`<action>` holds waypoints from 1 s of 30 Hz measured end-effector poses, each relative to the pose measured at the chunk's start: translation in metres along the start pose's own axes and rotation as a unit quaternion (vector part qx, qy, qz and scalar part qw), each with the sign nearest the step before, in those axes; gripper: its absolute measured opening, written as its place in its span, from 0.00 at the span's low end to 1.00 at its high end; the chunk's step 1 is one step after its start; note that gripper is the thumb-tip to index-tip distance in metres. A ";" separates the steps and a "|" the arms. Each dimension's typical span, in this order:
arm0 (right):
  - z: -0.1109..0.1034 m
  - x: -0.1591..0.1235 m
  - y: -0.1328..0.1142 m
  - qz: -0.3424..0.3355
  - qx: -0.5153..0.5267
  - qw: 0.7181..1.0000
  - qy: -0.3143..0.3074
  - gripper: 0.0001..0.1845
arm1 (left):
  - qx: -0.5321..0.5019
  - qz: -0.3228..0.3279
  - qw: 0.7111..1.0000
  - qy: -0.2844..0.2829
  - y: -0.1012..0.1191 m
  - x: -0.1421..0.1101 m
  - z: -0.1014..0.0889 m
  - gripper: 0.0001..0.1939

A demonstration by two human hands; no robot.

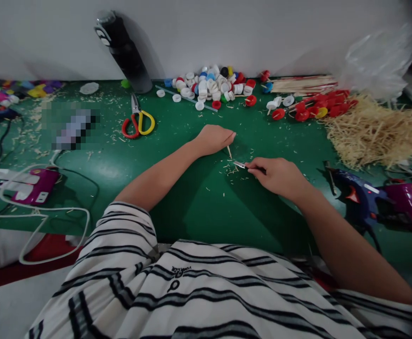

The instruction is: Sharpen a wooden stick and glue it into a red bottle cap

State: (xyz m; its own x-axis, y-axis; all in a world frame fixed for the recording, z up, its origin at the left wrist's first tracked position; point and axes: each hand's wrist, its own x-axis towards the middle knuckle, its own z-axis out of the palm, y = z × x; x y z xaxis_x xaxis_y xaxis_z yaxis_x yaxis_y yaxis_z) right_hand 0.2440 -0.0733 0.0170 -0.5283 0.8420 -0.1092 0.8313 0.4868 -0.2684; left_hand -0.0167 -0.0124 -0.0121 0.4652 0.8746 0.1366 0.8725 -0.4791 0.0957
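Closed around a thin pale wooden stick (pixel 229 151), my left hand (pixel 214 139) is just above the middle of the green table. The stick's lower end points down and towards me. My right hand (pixel 278 175) pinches a small knife (pixel 240 165) with a short silvery blade. Its tip is close to the stick's lower end; whether they touch I cannot tell. Pale wood shavings (pixel 231 172) lie scattered beneath both hands. Most of the knife's handle is hidden in my right fingers.
Bottle caps (pixel 209 87) are heaped by the wall, beside a black bottle (pixel 131 61). Scissors (pixel 138 120) lie at left. Red caps on sticks (pixel 310 109) and a straw-coloured pile (pixel 378 129) sit at right, near a glue gun (pixel 359 193). White cables (pixel 85 221) loop at left.
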 end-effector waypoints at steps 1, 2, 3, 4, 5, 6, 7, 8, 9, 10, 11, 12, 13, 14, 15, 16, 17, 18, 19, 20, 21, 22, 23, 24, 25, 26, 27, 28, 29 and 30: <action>0.000 -0.001 0.001 0.003 0.006 1.000 -0.002 0.15 | -0.001 -0.001 1.000 0.000 -0.001 0.000 0.000 0.28; 0.000 -0.001 0.003 0.004 0.014 1.000 -0.002 0.15 | -0.002 0.000 1.000 0.001 -0.001 0.000 0.000 0.27; 0.000 0.000 0.004 0.003 0.022 1.000 0.001 0.15 | -0.003 0.003 1.000 0.000 -0.001 0.000 0.000 0.27; 0.000 0.001 0.005 0.001 0.029 1.000 0.007 0.14 | -0.005 0.006 1.000 -0.001 -0.001 0.000 0.000 0.27; 0.000 0.002 0.006 -0.003 0.034 0.999 0.015 0.14 | -0.006 0.008 1.000 -0.004 -0.001 -0.001 0.000 0.27; 0.001 0.004 0.006 -0.007 0.038 0.999 0.023 0.14 | -0.006 0.010 1.000 -0.006 -0.001 -0.001 0.000 0.28; 0.002 0.006 0.006 -0.013 0.040 0.999 0.032 0.14 | -0.005 0.013 1.000 -0.006 0.000 -0.002 0.000 0.28; 0.003 0.007 0.005 -0.020 0.041 0.998 0.043 0.14 | -0.004 0.016 1.000 -0.004 0.000 -0.002 0.001 0.28; 0.004 0.009 0.004 -0.030 0.039 0.997 0.055 0.14 | -0.001 0.020 1.000 -0.002 0.000 -0.003 0.001 0.28; 0.006 0.011 0.002 -0.040 0.036 0.996 0.070 0.15 | 0.001 0.023 1.000 0.002 0.000 -0.003 0.001 0.29; 0.008 0.012 0.000 -0.052 0.029 0.994 0.087 0.15 | 0.005 0.025 1.000 0.004 0.000 -0.003 0.002 0.29; 0.010 0.014 -0.001 -0.063 0.020 0.993 0.102 0.15 | 0.008 0.025 1.000 0.003 0.000 -0.004 0.002 0.29; 0.011 0.015 -0.003 -0.072 0.009 0.991 0.114 0.16 | 0.009 0.025 1.000 0.000 0.000 -0.004 0.002 0.29; 0.013 0.016 -0.004 -0.078 -0.002 0.990 0.121 0.16 | 0.010 0.025 1.000 -0.003 0.000 -0.004 0.002 0.29; 0.014 0.018 -0.005 -0.082 -0.013 0.989 0.123 0.16 | 0.011 0.024 1.000 -0.007 0.000 -0.004 0.002 0.29; 0.015 0.018 -0.006 -0.085 -0.022 0.989 0.120 0.16 | 0.012 0.024 1.000 -0.010 0.000 -0.004 0.001 0.29; 0.015 0.019 -0.006 -0.084 -0.029 0.989 0.115 0.16 | 0.013 0.024 1.000 -0.013 0.001 -0.004 0.001 0.29; 0.015 0.019 -0.005 -0.081 -0.035 0.990 0.110 0.16 | 0.014 0.026 0.999 -0.016 0.001 -0.004 0.000 0.29; 0.014 0.019 -0.005 -0.077 -0.039 0.991 0.103 0.16 | 0.015 0.026 0.999 -0.019 0.001 -0.004 0.000 0.30; 0.014 0.019 -0.004 -0.074 -0.042 0.992 0.095 0.16 | 0.016 0.027 0.999 -0.022 0.002 -0.003 0.000 0.30; 0.012 0.019 -0.004 -0.070 -0.045 0.993 0.086 0.16 | 0.016 0.029 0.999 -0.025 0.002 -0.003 0.000 0.31; 0.011 0.018 -0.003 -0.068 -0.047 0.994 0.077 0.16 | 0.015 0.031 0.999 -0.026 0.002 -0.003 0.000 0.31; 0.010 0.018 -0.003 -0.065 -0.048 0.994 0.068 0.16 | 0.014 0.033 0.999 -0.025 0.002 -0.003 0.000 0.31; 0.009 0.018 -0.002 -0.062 -0.049 0.995 0.060 0.16 | 0.012 0.036 0.999 -0.022 0.001 -0.002 0.000 0.31; 0.009 0.018 -0.002 -0.059 -0.049 0.996 0.054 0.17 | 0.010 0.038 0.999 -0.018 0.001 -0.002 0.001 0.31; 0.008 0.018 -0.002 -0.057 -0.049 0.996 0.049 0.17 | 0.009 0.039 0.999 -0.016 0.001 -0.002 0.001 0.31; 0.008 0.018 -0.002 -0.056 -0.049 0.996 0.045 0.17 | 0.008 0.038 0.999 -0.016 0.001 -0.002 0.001 0.31; 0.007 0.018 -0.002 -0.056 -0.047 0.996 0.042 0.17 | 0.008 0.035 0.999 -0.018 0.002 -0.002 0.000 0.31; 0.007 0.019 -0.002 -0.057 -0.044 0.997 0.040 0.17 | 0.009 0.032 0.999 -0.023 0.003 -0.002 0.000 0.30; 0.006 0.019 -0.002 -0.057 -0.041 0.997 0.038 0.17 | 0.010 0.029 0.999 -0.029 0.004 -0.002 -0.001 0.30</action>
State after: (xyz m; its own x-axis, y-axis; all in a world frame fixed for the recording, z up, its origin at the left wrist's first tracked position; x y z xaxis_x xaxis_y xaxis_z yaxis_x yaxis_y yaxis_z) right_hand 0.2308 -0.0595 0.0092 -0.6082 0.7937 -0.0083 0.7794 0.5952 -0.1956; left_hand -0.0143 -0.0165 -0.0106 0.5222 0.8487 0.0840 0.8465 -0.5278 0.0698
